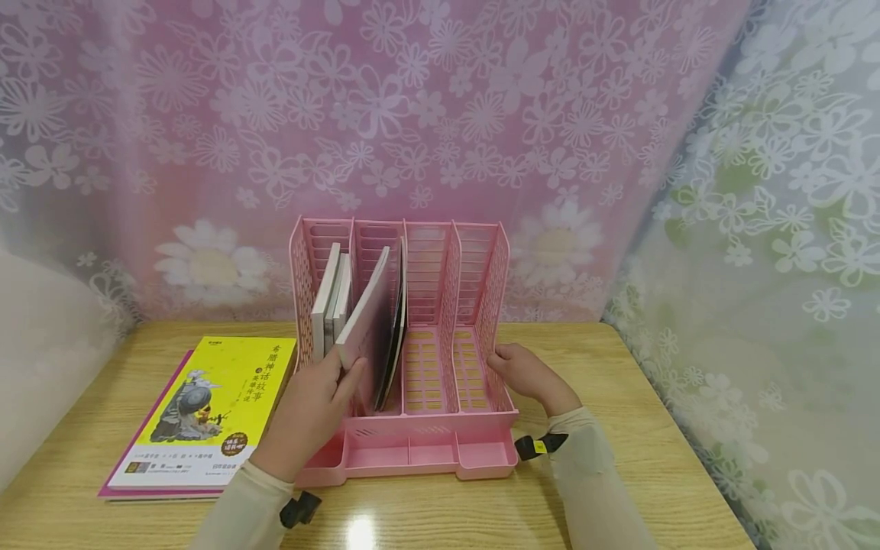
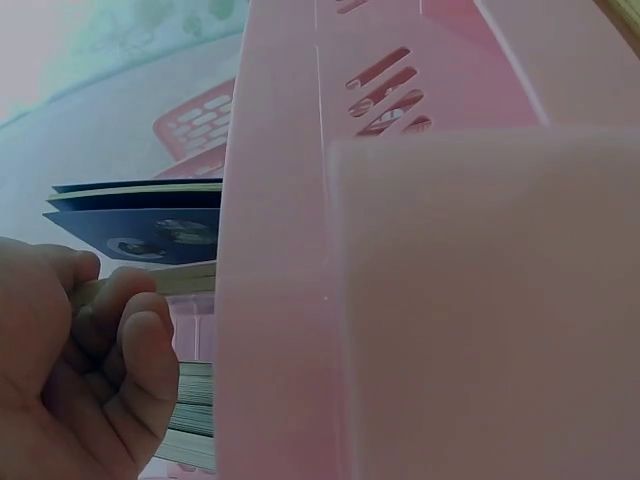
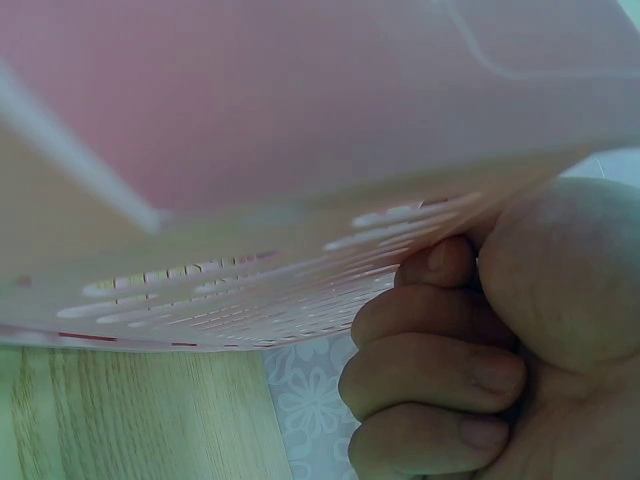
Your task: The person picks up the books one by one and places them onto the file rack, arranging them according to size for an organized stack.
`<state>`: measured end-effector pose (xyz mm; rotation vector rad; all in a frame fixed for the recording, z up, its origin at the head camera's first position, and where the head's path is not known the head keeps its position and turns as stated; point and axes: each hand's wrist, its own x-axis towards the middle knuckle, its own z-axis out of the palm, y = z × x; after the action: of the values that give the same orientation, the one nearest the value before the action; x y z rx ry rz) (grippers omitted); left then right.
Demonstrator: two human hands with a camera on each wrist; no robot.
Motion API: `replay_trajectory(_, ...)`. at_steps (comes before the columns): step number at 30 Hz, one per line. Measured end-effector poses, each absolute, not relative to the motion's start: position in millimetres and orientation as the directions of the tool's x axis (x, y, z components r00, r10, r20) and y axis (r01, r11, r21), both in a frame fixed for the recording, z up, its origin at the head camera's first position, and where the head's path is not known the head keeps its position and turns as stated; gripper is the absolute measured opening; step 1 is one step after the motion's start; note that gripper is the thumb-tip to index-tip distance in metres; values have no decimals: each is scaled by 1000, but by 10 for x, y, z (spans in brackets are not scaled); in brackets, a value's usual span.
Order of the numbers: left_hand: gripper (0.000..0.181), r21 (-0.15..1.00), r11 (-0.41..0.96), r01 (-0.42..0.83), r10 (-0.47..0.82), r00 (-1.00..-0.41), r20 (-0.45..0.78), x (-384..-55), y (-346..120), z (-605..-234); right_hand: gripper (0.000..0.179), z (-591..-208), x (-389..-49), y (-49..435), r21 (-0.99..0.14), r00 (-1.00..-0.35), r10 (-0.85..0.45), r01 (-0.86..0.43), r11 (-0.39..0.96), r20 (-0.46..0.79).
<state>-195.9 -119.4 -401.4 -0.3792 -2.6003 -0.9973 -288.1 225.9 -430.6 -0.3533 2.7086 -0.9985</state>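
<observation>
A pink file rack (image 1: 429, 425) with upright dividers stands on the table. My left hand (image 1: 309, 409) pinches the near edge of a thin book (image 1: 369, 325), which leans in the second compartment from the left. In the left wrist view, the curled fingers (image 2: 150, 345) hold that book's edge (image 2: 190, 279) beside a dark-covered book (image 2: 150, 232). This dark book (image 1: 397, 328) stands against the divider to its right. Several books (image 1: 331, 298) fill part of the leftmost compartment. My right hand (image 1: 529, 374) grips the front edge of the rack's right side wall (image 3: 330, 250).
A yellow-covered book (image 1: 234, 382) lies on a purple-edged one (image 1: 113, 485) left of the rack. Low open trays (image 1: 433, 456) run along the rack's front. Behind the wooden table (image 1: 591, 489) hangs a pink flowered curtain (image 1: 385, 114), with a pale flowered one (image 1: 770, 305) at right.
</observation>
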Motion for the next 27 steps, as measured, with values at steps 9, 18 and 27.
replay_trajectory(9, 29, 607, 707, 362, 120, -908, 402, -2003, -1192, -4016, 35, -4309, -2891, 2257, -654, -944, -304, -152, 741, -125)
replay_trajectory(18, 48, 598, 708, 376, 147, -906, 396, -2029, -1200, -4014, 34, -4311, -2892, 2256, -663, -943, -305, -145, 735, -132)
replay_trajectory(27, 21, 506, 736, 450, 218, -865, 452, -2040, -1196, -4030, 38, -4315, -2891, 2270, -674, -945, -298, -136, 727, -131)
